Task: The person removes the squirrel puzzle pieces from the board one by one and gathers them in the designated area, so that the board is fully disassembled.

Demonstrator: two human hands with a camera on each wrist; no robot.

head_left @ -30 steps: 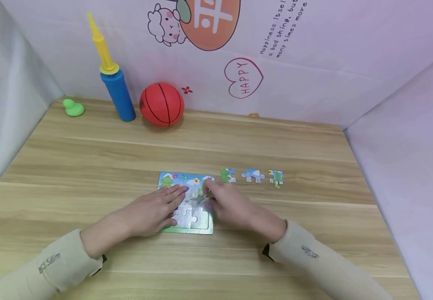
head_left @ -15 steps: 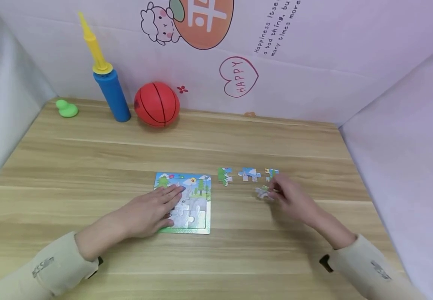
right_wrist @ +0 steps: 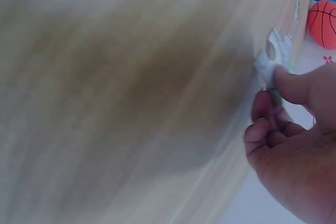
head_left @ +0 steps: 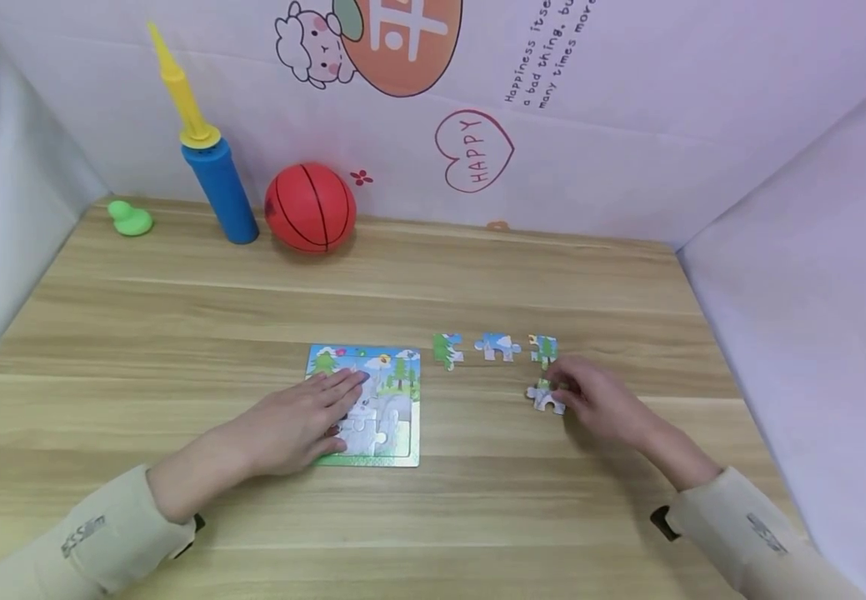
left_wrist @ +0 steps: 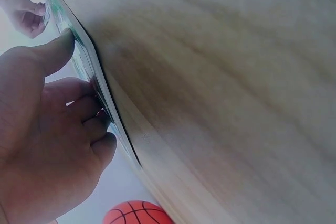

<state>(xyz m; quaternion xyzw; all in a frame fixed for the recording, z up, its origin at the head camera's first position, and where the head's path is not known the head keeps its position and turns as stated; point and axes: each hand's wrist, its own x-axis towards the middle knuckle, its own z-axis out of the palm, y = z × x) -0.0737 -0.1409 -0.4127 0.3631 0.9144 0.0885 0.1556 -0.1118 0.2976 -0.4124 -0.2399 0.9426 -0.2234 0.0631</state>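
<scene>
In the head view my left hand (head_left: pixel 293 425) rests on the left part of a puzzle board (head_left: pixel 415 433), its fingers lying over the picture. Interlocked grey and green pieces fill the board's visible part; the hand hides the rest. To the right, my right hand (head_left: pixel 601 404) pinches a grey-and-green puzzle piece (head_left: pixel 542 399) by its right side, at the tabletop. In the right wrist view the thumb presses on this puzzle piece (right_wrist: pixel 273 59). Just above it lies a tree piece (head_left: pixel 545 347), in a row with a cloud piece (head_left: pixel 498 347) and another tree piece (head_left: pixel 445 350).
Along the back of the wooden table (head_left: pixel 478 517) stand a red toy basketball (head_left: pixel 311 208), a blue and yellow hand pump (head_left: pixel 222 192) and a green toy duck (head_left: pixel 130 218). A printed white cloth (head_left: pixel 613 167) hangs behind them, with plain cloth at both sides.
My right hand has moved right from the board, carrying the grey-and-green puzzle piece to below the row. My left hand has stayed on the board. The head view has shifted slightly.
</scene>
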